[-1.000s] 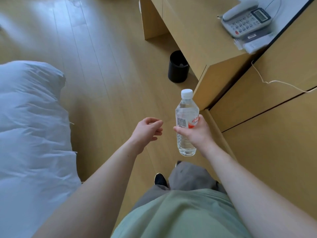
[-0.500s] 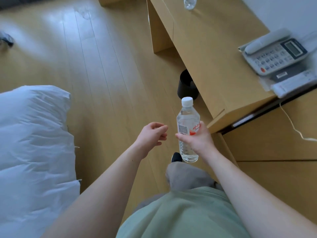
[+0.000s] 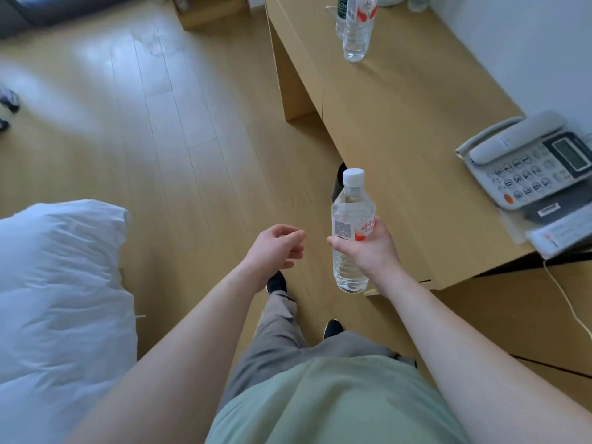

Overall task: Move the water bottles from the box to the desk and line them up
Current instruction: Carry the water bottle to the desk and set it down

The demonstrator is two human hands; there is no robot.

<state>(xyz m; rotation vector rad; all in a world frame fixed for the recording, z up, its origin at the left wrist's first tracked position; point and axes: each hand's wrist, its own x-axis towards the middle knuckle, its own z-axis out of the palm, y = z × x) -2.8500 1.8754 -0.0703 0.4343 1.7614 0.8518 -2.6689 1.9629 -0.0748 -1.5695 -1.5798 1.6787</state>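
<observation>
My right hand (image 3: 368, 248) grips a clear water bottle (image 3: 351, 216) with a white cap and a red-and-white label, upright, in the air beside the near corner of the wooden desk (image 3: 410, 129). My left hand (image 3: 277, 248) hangs empty to its left, fingers loosely curled. Far along the desk stands another clear bottle with a red label (image 3: 357, 30), and a bottle with a dark green label (image 3: 341, 17) is right behind it. The box is out of view.
A grey desk phone (image 3: 531, 161) and a white card lie on the desk's near right end, with a cable hanging down. A black bin (image 3: 338, 184) peeks from under the desk. A white duvet (image 3: 61, 290) lies at left. Wooden floor runs ahead.
The view has advanced along the floor toward the desk, and the bottles on its far end have come into sight. My right hand still carries the bottle upright; my left hand stays empty.
</observation>
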